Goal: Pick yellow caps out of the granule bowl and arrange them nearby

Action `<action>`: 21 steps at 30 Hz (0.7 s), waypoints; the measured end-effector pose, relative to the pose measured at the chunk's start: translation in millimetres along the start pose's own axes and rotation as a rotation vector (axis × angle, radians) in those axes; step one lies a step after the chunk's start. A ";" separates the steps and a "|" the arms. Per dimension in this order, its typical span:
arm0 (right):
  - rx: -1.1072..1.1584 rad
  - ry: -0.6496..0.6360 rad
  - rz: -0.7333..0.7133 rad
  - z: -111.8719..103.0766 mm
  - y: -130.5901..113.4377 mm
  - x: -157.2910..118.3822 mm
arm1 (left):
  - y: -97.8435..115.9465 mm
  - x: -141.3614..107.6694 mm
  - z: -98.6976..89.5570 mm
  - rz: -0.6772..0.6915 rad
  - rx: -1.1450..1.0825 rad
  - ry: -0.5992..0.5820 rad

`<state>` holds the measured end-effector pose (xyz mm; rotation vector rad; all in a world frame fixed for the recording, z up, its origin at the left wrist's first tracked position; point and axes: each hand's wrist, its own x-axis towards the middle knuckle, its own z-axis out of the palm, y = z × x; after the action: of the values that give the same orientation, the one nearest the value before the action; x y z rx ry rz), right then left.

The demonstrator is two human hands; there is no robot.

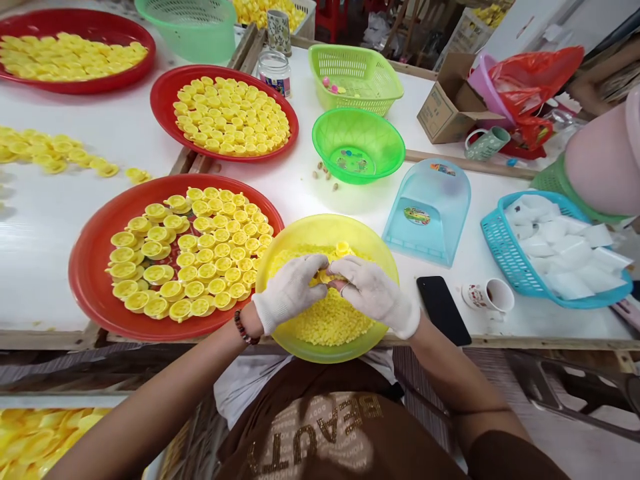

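Over a translucent yellow basin point(345, 227) full of small yellow pieces point(330, 323), both my hands meet in white gloves with bare fingertips. My left hand point(299, 287) and my right hand point(373, 287) are closed, fingertips pinched together around a small yellow plastic piece point(327, 277) mostly hidden by the fingers. Just beyond my right fingers, a round yellow plastic part point(343, 249) rests on the heap. To the left, a large red tray point(93, 267) carries many round yellow parts point(206, 255), laid out close together.
Farther back are a second red tray point(163, 100) of yellow parts, a green bowl point(357, 170) and a green basket point(357, 100). At right lie a blue dustpan point(430, 207), a black phone point(443, 310), a cup point(483, 295) and a blue basket point(500, 247) of white pieces.
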<state>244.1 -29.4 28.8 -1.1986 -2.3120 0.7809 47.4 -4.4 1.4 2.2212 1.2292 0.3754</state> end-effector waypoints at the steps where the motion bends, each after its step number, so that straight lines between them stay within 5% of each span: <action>1: -0.010 0.008 -0.005 0.8 -2.2 2.4 | 0.2 -4.1 2.1 -0.008 -0.020 0.028; 11: -0.091 0.005 0.087 -4.6 8.4 -13.8 | -7.7 -31.6 -4.5 0.085 -0.172 0.257; 16: 0.066 0.099 -0.058 -0.2 -4.6 -5.1 | -7.3 -30.9 7.0 0.050 -0.205 0.242; 21: 0.047 0.062 -0.124 4.2 -9.3 2.2 | -3.6 -29.3 9.7 0.021 -0.173 0.248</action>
<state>234.9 -33.2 32.0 -1.0339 -2.2798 0.7398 33.9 -30.9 -7.6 2.0859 1.2471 0.7555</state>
